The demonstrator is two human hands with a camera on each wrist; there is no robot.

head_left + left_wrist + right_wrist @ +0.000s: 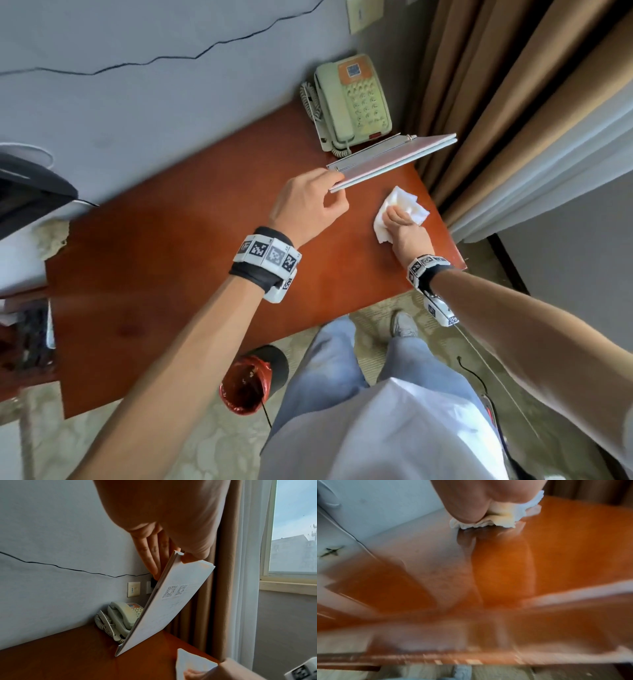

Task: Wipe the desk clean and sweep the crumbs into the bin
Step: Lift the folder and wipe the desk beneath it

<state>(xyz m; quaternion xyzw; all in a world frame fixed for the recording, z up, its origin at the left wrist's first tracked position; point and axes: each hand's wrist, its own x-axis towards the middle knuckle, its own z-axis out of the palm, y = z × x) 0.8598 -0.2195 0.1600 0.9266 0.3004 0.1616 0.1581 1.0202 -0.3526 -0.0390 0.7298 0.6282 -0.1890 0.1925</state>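
My left hand (317, 202) pinches the near corner of a flat white binder (394, 159) and holds it tilted up off the reddish wooden desk (178, 260). In the left wrist view the binder (164, 609) stands on its far edge, thumb on its front and fingers (147, 555) behind. My right hand (402, 222) grips a crumpled white tissue (407, 202) and presses it onto the desk near the right edge, just in front of the binder. The right wrist view is blurred but shows the tissue (496, 519) bunched under the hand. A bin with a red liner (250, 383) stands on the floor below the desk's front edge.
A beige telephone (352, 102) with a coiled cord sits at the desk's back right corner against the wall. Brown curtains (513, 85) hang right of the desk. A dark object (30, 192) and clutter lie at the far left. My legs stand beside the bin.
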